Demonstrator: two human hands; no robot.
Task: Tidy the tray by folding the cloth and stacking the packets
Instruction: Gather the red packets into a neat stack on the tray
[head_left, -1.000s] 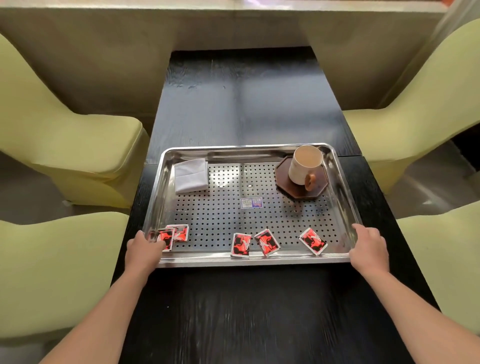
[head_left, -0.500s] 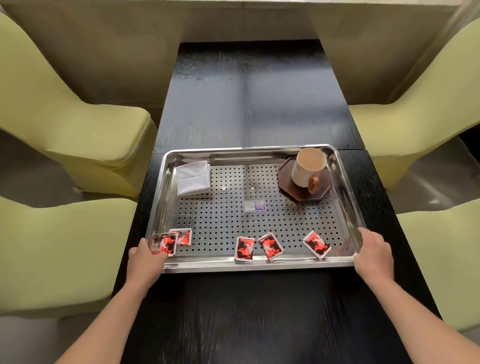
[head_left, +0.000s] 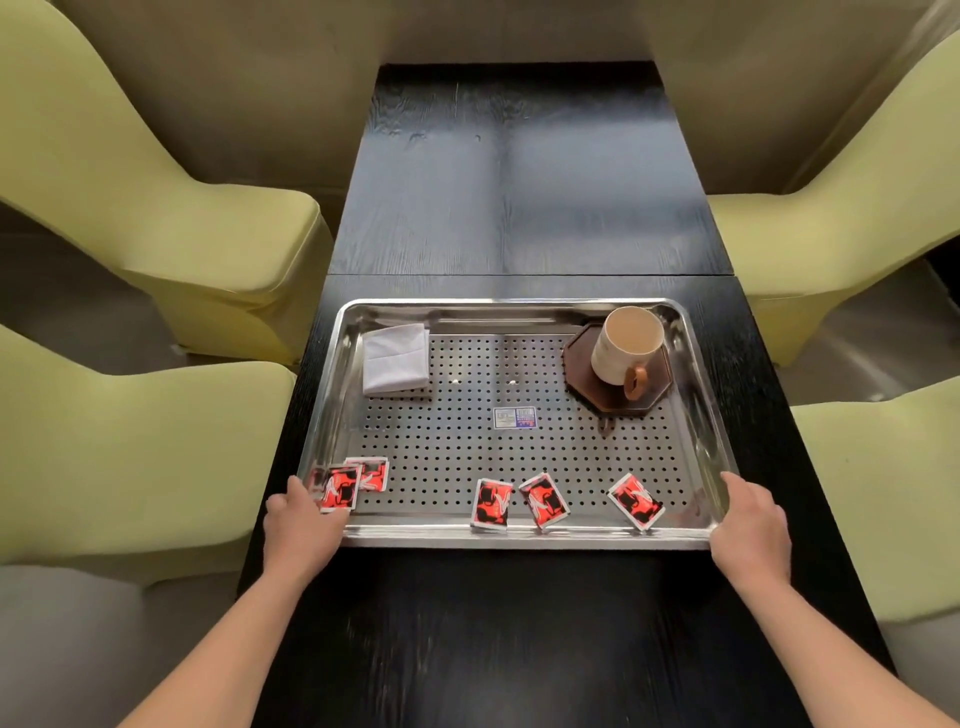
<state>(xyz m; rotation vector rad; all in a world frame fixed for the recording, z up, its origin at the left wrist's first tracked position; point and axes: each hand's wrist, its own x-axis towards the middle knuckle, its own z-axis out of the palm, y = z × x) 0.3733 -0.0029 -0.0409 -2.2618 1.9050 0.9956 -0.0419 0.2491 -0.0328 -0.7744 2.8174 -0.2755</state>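
A perforated steel tray (head_left: 519, 538) lies on the black table. A folded white cloth (head_left: 396, 358) sits in its far left corner. Several red and black packets lie along the near edge: two overlapping at the left (head_left: 353, 483), two in the middle (head_left: 491, 504) (head_left: 544, 501), one at the right (head_left: 636, 501). My left hand (head_left: 298, 525) grips the tray's near left corner, thumb on the rim beside the left packets. My right hand (head_left: 753, 525) grips the near right corner.
A cream mug (head_left: 626, 348) stands on a dark octagonal coaster (head_left: 587, 379) in the tray's far right corner. A small sticker (head_left: 514, 417) marks the tray's middle. Yellow-green chairs (head_left: 171, 234) (head_left: 841, 208) flank the table on both sides.
The view has tilted so the tray sits lower in the frame. Both hands keep their hold on the tray's near corners; the packets, cloth and mug keep their places in the tray.
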